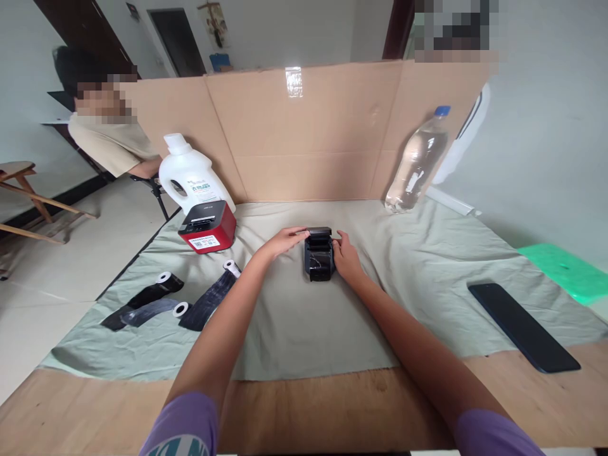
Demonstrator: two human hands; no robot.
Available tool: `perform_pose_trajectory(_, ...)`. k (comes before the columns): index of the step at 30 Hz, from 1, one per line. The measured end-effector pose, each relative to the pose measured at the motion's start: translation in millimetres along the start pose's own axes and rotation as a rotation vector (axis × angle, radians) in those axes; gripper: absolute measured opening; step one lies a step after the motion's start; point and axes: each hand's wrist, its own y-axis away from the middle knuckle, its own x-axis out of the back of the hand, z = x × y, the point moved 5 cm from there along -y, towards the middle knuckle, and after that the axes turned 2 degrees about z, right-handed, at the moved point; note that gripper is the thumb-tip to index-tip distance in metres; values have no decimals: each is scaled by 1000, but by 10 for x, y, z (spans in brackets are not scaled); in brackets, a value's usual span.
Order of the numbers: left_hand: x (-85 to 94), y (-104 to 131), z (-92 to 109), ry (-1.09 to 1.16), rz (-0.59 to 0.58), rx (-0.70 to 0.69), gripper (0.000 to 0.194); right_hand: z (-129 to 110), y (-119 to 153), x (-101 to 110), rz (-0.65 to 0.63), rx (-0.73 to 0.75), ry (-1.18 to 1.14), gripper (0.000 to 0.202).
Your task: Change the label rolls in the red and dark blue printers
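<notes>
A small black portable printer [319, 265] rests on the cloth in the middle, its lid [319, 232] raised at the far end. A glossy black strip of paper lies over its front. From the left, my left hand [287, 240] holds the lid's edge, thumb and fingers at its corner. My right hand [346, 254] grips the printer's right side, with fingers bent around the edge; the contact is partly hidden. To the left lie several partly unrolled black paper rolls [209, 301] with white cores.
At the back left, a red and black box-shaped printer [213, 229] stands before a white detergent jug [192, 174]. A clear bottle [418, 161] leans on the cardboard screen [308, 139]. A dark phone [522, 326] lies right, near a green stool [565, 272]. A person sits beyond the left edge.
</notes>
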Motion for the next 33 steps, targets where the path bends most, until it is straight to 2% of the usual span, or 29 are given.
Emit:
perform_pose_trajectory(5,16,-358,15,-22,154,145,62,-3,4,9,-15,3,-7,48)
perform_pose_trajectory(8,4,-404,9,-109,178,181,57,-1,9,11,-24,-1,-15,48)
perform_pose_trajectory(10,45,-340,64,-234,293,92,47,4,11,14,-18,-11,-12,49)
perform_pose_trajectory(12,41,-241,198,-348,368,-98,33,5,11,16,-8,-14,-8,48)
perform_pose_trajectory(13,-1,-200,274,-390,338,-191,27,4,9,16,-5,-11,-9,48)
perform_pose_trajectory(15,-140,-164,401,-473,171,-275,17,5,4,13,-5,-6,-11,48)
perform_pose_trajectory(17,-275,-183,491,-585,15,-237,16,16,-2,8,-11,-11,-10,49)
perform_pose_trajectory(19,-368,-232,571,-690,-44,-173,18,32,-8,4,-15,-17,-8,50)
perform_pose_trajectory(23,-497,-318,689,-764,-31,-123,22,52,-23,4,7,14,-17,49)
perform_pose_trajectory(27,-535,-324,757,-793,-27,-103,25,66,-44,6,24,33,-22,50)
perform_pose_trajectory(30,-466,-281,856,-809,-64,-119,24,77,-57,16,21,31,-29,52)
perform_pose_trajectory(33,-236,-138,963,-746,-54,-191,26,101,-67,29,16,11,-46,55)
